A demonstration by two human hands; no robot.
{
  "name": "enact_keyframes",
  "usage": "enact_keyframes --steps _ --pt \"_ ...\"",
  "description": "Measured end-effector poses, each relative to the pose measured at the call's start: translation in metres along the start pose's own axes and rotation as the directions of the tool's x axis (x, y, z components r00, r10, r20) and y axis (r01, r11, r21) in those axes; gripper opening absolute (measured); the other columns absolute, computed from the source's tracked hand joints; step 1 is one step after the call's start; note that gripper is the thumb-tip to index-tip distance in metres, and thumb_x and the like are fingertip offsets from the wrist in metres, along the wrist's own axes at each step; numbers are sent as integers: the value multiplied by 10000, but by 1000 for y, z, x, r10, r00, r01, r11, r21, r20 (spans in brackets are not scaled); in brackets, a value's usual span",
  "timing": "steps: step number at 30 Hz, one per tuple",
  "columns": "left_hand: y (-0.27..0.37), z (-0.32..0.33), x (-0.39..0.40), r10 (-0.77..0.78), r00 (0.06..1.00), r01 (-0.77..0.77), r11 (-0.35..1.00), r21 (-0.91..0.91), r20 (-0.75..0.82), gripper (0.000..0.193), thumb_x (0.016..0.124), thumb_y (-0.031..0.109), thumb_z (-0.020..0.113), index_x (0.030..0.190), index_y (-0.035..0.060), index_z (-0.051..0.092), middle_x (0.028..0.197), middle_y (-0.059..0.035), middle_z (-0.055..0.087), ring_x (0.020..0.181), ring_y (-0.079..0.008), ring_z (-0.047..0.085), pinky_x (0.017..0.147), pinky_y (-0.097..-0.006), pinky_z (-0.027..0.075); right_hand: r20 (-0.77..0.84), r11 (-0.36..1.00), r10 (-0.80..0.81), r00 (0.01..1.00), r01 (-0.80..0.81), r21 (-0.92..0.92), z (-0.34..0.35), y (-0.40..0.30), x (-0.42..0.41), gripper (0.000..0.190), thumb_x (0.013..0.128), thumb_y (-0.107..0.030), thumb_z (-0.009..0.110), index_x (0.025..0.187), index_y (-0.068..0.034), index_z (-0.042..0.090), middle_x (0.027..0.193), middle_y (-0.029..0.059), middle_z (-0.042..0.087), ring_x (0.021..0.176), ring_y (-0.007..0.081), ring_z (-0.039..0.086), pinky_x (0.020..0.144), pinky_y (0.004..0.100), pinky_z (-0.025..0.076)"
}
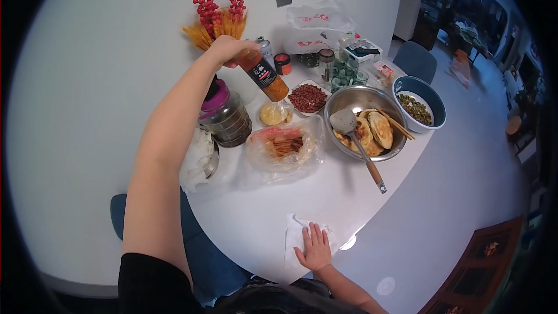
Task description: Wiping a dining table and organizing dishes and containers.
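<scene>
My left hand (229, 49) reaches across the table and grips the upper end of a tilted bottle (275, 87) of orange-brown sauce, with a black label that bears writing. The bottle is held above a plastic-wrapped round yellowish food (273, 114). A square dish of red-skinned peanuts (307, 98) stands just right of its base. My right hand (316, 247) lies flat, fingers slightly apart, on a white paper towel or cloth (294, 240) near the table's front edge. A glass jar with a purple lid (230, 117) sits partly behind my left forearm.
A clear plastic bag of brown sticks (285, 146) lies mid-table. To its right, a steel bowl (335, 150) holds flatbreads, a spatula (364, 150) and chopsticks (399, 125). A blue-and-white tub (439, 115) is at the right edge. Glasses (348, 72) and white bags (311, 30) stand behind.
</scene>
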State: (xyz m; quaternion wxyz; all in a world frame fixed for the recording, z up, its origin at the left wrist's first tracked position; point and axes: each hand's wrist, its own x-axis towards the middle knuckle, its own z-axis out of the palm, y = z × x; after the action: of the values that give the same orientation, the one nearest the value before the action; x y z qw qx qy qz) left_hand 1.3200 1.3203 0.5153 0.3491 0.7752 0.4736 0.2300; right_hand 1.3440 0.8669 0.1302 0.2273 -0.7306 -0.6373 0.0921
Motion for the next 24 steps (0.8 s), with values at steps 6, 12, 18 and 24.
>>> enact_keyframes --steps 6,12,18,24 --pt "-5 7 6 -25 1000 25 999 30 13 473 582 454 780 722 21 653 692 -42 585 549 -120 525 477 -236 449 -35 1000 -8 999 8 1 2 2 0 686 812 -425 560 1327 -3 394 1407 227 336 1332 355 292 1072 506 219" --pt "-10 15 12 -5 1000 4 999 49 18 481 579 453 777 720 11 648 710 -56 597 566 -126 543 484 -241 459 -27 1000 0 1000 1 1 2 2 -1 685 813 -423 559 1330 -5 391 1409 225 335 1331 349 295 1073 501 219" --pt "-12 22 15 -1 999 5 995 97 -43 503 568 466 771 744 8 660 706 -62 603 593 -141 569 501 -250 478 -37 1000 0 999 0 6 -1 1 -1 675 819 -416 555 1328 -4 392 1415 217 329 1335 344 290 1075 496 223" --pt "-14 28 20 -62 996 69 989 129 -56 517 571 465 772 759 -4 664 714 -72 617 594 -151 575 496 -255 480 -37 1000 4 999 -3 18 0 1 -1 662 822 -403 557 1324 -4 396 1419 207 328 1337 337 286 1074 493 231"
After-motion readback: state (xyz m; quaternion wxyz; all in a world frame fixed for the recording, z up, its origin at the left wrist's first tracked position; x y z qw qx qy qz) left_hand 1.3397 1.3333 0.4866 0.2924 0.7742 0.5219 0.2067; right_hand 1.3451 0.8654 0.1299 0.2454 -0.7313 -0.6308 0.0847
